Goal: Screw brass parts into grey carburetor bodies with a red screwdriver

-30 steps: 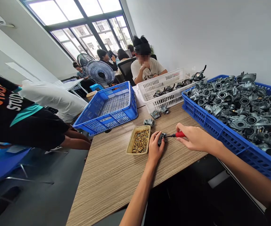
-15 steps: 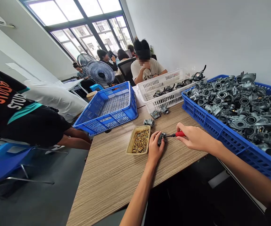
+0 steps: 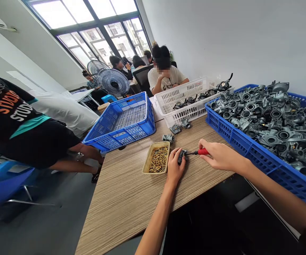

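Note:
My left hand (image 3: pixel 176 165) is closed around a small grey carburetor (image 3: pixel 182 156), pressing it to the wooden table. In my right hand (image 3: pixel 218 155) is a screwdriver with a red handle (image 3: pixel 202 151); its dark shaft points left and its tip meets the carburetor's right side. The exact contact point is too small to make out. Just left of my left hand stands a cream tray (image 3: pixel 145 169) full of small brass pieces (image 3: pixel 159 159), which look like jets. Behind the tray lies a loose carburetor body (image 3: pixel 168 138).
A blue crate (image 3: pixel 248 150) heaped with carburetor bodies stands at the right. Behind it is a white basket (image 3: pixel 168 115) with several dark parts. Another blue crate (image 3: pixel 110 140) sits at the table's back left. A person (image 3: pixel 166 72) sits opposite; another (image 3: pixel 30 124) stands at the left.
The standing person at the left has shifted slightly to the right, a leg now nearer the table. My hands, the screwdriver and the carburetor stay in almost the same place.

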The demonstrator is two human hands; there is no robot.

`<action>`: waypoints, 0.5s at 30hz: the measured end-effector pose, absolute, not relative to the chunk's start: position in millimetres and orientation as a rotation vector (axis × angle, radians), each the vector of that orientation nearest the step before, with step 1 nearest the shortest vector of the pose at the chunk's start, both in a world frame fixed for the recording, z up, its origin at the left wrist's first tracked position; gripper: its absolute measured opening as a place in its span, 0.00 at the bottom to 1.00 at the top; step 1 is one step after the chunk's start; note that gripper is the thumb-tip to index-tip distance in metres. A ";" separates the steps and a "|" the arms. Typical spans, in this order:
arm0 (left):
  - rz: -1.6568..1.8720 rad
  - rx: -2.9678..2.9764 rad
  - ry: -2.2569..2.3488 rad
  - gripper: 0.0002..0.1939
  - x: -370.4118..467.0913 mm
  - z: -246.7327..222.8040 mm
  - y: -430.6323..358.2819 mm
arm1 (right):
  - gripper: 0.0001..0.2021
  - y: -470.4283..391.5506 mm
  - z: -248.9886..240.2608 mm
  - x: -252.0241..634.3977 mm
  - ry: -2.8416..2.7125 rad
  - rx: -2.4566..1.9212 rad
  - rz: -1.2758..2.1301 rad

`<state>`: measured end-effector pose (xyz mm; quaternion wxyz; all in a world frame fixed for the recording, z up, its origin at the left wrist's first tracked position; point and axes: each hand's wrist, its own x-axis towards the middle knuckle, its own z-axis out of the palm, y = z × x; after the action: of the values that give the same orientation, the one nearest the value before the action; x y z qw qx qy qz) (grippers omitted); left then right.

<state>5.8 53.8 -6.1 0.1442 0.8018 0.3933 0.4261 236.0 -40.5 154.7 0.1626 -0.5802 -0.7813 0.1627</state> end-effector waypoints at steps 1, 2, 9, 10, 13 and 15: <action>1.229 2.311 1.132 0.19 5.7 -6.1 53.8 | 0.07 -40.6 154.8 236.2 -2.220 -1.662 0.467; 1.232 2.312 1.129 0.19 5.5 -6.2 53.8 | 0.06 -40.6 154.8 236.3 -2.210 -1.669 0.471; 1.246 2.315 1.120 0.18 5.8 -5.5 54.5 | 0.06 -39.4 154.3 236.0 -2.201 -1.684 0.472; 1.244 2.313 1.123 0.18 6.1 -5.2 54.3 | 0.06 -39.4 154.3 235.9 -2.201 -1.686 0.473; 1.231 2.305 1.136 0.19 6.8 -4.4 53.3 | 0.06 -39.4 154.8 235.5 -2.199 -1.690 0.478; 1.229 2.300 1.142 0.19 7.1 -4.0 52.7 | 0.06 -39.4 155.1 235.2 -2.199 -1.688 0.481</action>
<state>7.1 52.7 -4.0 0.1469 0.7991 0.3967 0.4271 235.2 -39.4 155.1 0.1634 -0.5920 -0.7710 0.1685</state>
